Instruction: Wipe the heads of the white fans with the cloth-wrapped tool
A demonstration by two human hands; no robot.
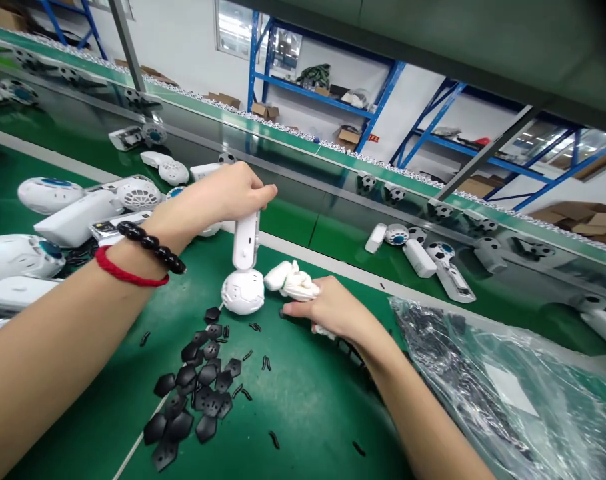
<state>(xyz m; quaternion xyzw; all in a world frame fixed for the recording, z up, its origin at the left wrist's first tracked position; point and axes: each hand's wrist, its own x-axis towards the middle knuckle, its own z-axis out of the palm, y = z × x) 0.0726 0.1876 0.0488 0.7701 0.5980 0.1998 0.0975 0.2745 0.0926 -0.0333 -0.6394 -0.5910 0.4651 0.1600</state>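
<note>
My left hand [240, 190] is closed round the upper end of a white plastic device [245, 243], whose round white head [243, 292] points down over the green mat. To its right, my right hand [330, 308] has its fingers curled round a white cloth-like bundle [297, 283]. At its fingertips a small dark piece [281, 313] shows just above the mat. Black pentagon pieces [209, 373] lie in a loose pile below the device. Several small black strips [267, 363] are scattered around the pile.
White device parts [83, 217] are heaped at the left. A clear plastic bag [507, 387] of black pieces lies at the right. Behind runs a green conveyor belt [293, 210] carrying white units with football-patterned heads [440, 252]. Blue shelves [323, 93] stand farther back.
</note>
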